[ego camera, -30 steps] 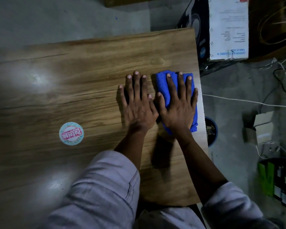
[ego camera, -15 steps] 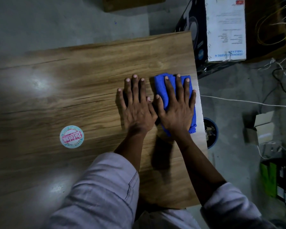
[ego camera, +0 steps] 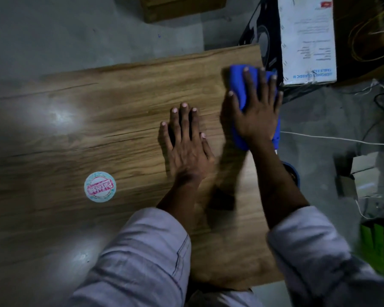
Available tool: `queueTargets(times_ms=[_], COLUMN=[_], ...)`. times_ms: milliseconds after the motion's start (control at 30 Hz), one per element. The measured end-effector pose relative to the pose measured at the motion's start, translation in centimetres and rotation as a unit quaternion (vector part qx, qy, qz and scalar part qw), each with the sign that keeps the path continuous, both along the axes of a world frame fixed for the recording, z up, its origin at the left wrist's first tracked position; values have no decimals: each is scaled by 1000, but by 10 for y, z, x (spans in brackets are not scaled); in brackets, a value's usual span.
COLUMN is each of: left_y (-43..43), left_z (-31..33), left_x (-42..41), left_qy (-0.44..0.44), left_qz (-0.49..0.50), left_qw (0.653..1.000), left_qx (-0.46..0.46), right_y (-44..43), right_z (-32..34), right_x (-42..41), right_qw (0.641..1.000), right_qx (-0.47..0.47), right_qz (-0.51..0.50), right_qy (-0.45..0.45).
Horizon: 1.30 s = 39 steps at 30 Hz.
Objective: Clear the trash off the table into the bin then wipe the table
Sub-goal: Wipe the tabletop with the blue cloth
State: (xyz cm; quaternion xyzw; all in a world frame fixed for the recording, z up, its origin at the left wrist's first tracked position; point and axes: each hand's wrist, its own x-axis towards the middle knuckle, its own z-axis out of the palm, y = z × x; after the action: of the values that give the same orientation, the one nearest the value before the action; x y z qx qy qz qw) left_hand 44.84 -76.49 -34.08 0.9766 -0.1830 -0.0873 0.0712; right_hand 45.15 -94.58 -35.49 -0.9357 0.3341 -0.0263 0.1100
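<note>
You are in the wiping part of the task now. Your right hand [ego camera: 256, 114] lies flat on the folded blue cloth [ego camera: 237, 85], fingers straight and spread, and presses it on the wooden table [ego camera: 120, 96] at the far right corner, close to the edge. The hand does not pinch the cloth; it only pushes down on it. Your left hand [ego camera: 186, 142] rests flat on the bare wood just beside it, fingers straight and near together, holding nothing.

I see no loose trash on the table, so I judge the clearing part is done. The round sticker [ego camera: 100, 186] on the left side looks glued on, not trash. A dark round container with a blue rim [ego camera: 295, 173], probably the bin, stands on the floor under the right edge, partly hidden by your forearm.

Which parts are already wiped I cannot tell. The wide left side is well apart from the cloth and probably remains.
</note>
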Motion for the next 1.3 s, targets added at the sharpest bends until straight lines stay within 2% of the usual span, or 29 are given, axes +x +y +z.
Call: queueTargets(times_ms=[33,67,100,133,200,233,300,367,433,467,500,567,633,667,733,800,900,1000,1033,1100,1167,1200,1267,1300], left_y=[0,1,2,3,4,4,3,2,2,3,3,4,4,4,4,2,2,4,5,5,5,4,3,2], left_z=[0,0,0,0,-1,-1,-1,1,2,3,3,1,-1,-1,-1,0,0,-3,-4,-3,-2,-1,1,0], left_x=[-1,-1,0,0,1,0,0,0,0,0,0,1,0,0,1,1,0,1,1,1,1,1,1,1], left_qy=[0,-2,-4,-7,-9,-9,-11,-6,-2,-1,0,-1,-3,-5,-7,-7,-4,-6,-7,-8,-7,-8,-9,-8], left_qz=[1,2,2,2,1,0,3,3,1,0,-1,0,-3,-2,1,-1,1,3,0,-5,-3,1,4,3], left_qw=[1000,1000,1000,1000,1000,1000,1000,1000,1000,1000,1000,1000,1000,1000,1000,1000,1000,1000,1000,1000,1000,1000,1000,1000], left_qx=[-1,-1,-1,1,7,8,-1,0,6,8,9,14,15,8,-1,3,9,5,5,15,15,6,-6,-8], right_y=[6,18,30,42,51,47,29,15,13,20,29,46,50,46,32,20,20,35,42,54,52,41,9,-6], right_z=[-1,0,1,2,4,5,3,0,0,1,2,4,5,4,3,3,0,-3,-2,0,1,2,2,1], right_x=[12,22,28,30,26,23,21,20,23,25,26,19,-1,-14,-31,-34,-11,22,30,36,31,28,28,30], right_qw=[997,995,998,1000,980,967,960,984,1000,998,998,999,979,972,983,998,997,992,995,998,973,959,945,954], right_qx=[6,3,-3,-6,-1,4,2,-6,-6,-5,-4,3,-1,-12,-28,-19,-12,-9,-6,0,7,19,28,27], right_qz=[-74,-98,-66,14,199,254,279,180,-2,-59,-67,50,204,234,182,67,-73,-128,-97,61,229,282,326,299], right_qy=[4,11,18,20,7,-2,-10,-10,-14,-12,-8,5,5,3,2,7,-2,2,7,13,3,0,7,12])
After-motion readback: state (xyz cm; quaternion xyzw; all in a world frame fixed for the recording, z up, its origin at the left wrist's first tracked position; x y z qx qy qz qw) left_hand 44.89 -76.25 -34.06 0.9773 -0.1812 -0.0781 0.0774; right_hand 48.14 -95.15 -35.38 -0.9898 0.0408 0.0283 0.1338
